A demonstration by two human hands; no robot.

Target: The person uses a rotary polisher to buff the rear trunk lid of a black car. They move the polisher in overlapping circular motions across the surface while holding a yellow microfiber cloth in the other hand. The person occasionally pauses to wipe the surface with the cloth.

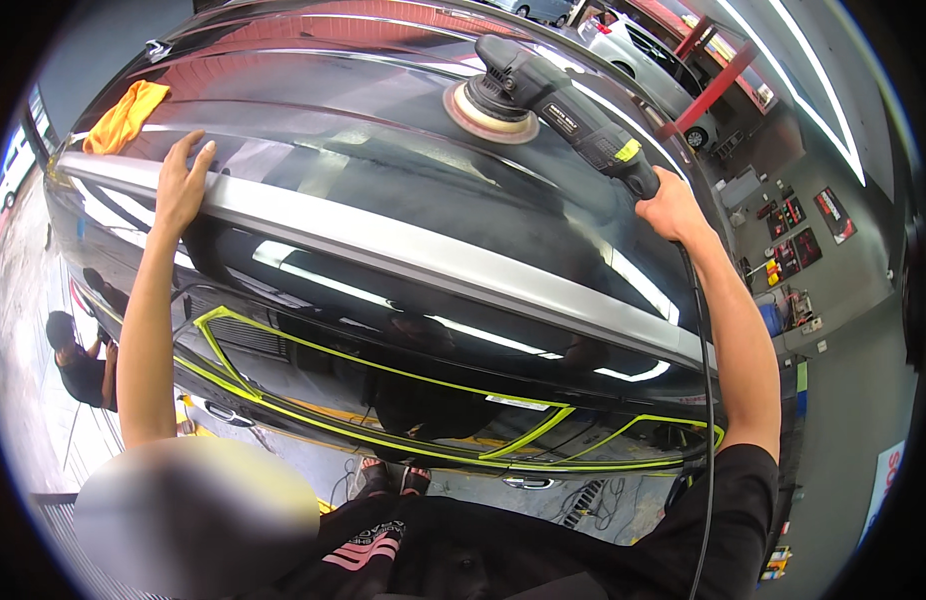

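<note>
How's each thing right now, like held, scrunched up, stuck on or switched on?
Polisher: held up by its handle; can't tell if it's on.
Right hand: closed around the polisher.
Left hand: open, at the silver roof rail.
Orange cloth: crumpled on the car.
Yellow-green tape: stuck around the windows.
Black cord: hanging down.

over here it's a plain-cut black top (543,545), its right sleeve (748,480) stopping around the elbow, a print (363,552) of slanting pink bars with small pale lettering on the dark cloth, dark open footwear (415,482) below, and left hand (181,185) and right hand (673,205) both bare.
</note>
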